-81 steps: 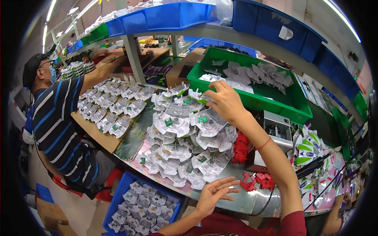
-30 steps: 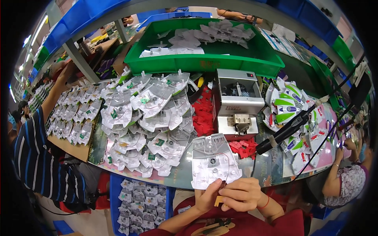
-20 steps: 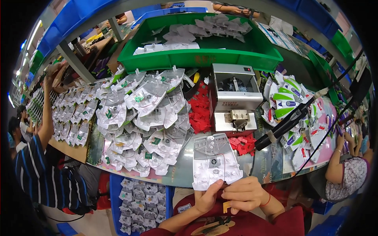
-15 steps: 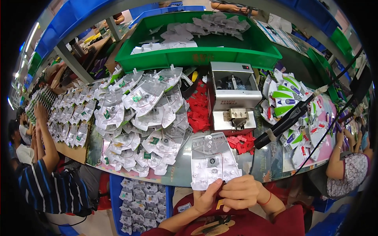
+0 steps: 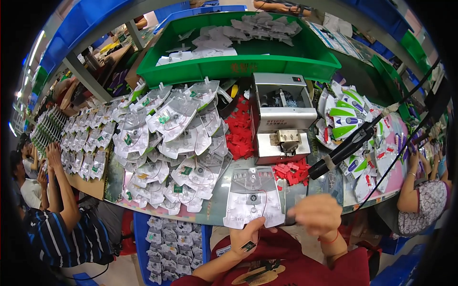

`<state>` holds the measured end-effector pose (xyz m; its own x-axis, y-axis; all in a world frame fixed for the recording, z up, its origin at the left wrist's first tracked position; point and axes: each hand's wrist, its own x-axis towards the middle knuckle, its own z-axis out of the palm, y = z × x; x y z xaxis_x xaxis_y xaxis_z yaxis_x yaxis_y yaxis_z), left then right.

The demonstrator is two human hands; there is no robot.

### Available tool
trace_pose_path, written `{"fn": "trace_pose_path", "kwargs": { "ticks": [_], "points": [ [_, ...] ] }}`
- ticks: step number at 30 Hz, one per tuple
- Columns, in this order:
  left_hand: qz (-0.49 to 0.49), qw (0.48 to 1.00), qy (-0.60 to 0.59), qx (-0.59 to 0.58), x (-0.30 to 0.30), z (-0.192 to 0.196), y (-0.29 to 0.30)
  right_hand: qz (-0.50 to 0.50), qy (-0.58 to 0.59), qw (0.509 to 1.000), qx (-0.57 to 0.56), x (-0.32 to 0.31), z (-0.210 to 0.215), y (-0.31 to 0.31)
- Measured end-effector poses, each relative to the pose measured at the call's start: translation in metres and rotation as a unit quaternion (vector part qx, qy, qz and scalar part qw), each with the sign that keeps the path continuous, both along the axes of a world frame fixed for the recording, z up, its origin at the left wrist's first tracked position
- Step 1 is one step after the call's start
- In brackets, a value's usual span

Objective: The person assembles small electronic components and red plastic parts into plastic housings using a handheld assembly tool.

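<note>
My left hand point(image 5: 248, 233) grips the near edge of a white plastic housing point(image 5: 253, 202), thumb on top. The housing has a grey see-through section at its far end, a round part in the middle and a thin wire along its right side. A small dark green board point(image 5: 248, 246) shows against the left hand near the wrist. My right hand point(image 5: 317, 214) is raised to the right of the housing, apart from it; motion blurs its fingers, and I cannot make out what they hold. Small red pieces point(image 5: 292, 172) lie just beyond.
A screw-feeding machine point(image 5: 282, 119) stands behind the housing. Stacked housings point(image 5: 179, 138) rise at the left, below a green bin point(image 5: 238, 66). A black electric screwdriver point(image 5: 341, 150) hangs at the right beside white-and-green shells point(image 5: 347, 117). Co-workers sit on both sides.
My right hand has come away from the housing's near edge, moving up and to the right. The left hand and housing have shifted slightly left. The green board by the left wrist now shows.
</note>
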<state>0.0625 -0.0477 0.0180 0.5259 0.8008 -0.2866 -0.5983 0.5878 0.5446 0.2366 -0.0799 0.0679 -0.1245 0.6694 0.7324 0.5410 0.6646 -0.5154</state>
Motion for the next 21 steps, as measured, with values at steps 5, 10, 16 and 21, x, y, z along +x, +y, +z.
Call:
{"fn": "trace_pose_path", "kwargs": {
  "ticks": [5, 10, 16, 21],
  "points": [
    [-0.01, 0.999, -0.029, -0.01, -0.005, -0.007, 0.004, -0.176, -0.123, 0.975, -0.064, 0.008, 0.009, 0.016],
    [0.028, 0.998, 0.045, 0.02, -0.025, -0.015, 0.025, -0.195, -0.113, 0.957, -0.184, 0.009, -0.025, 0.009],
    [0.057, 0.996, 0.073, 0.016, -0.021, -0.005, 0.027, -0.193, -0.106, 0.951, -0.218, 0.005, -0.053, 0.013],
    [0.037, 0.999, 0.018, -0.001, -0.015, 0.001, 0.025, -0.238, -0.167, 0.918, -0.269, -0.014, -0.06, 0.023]
  ]
}}
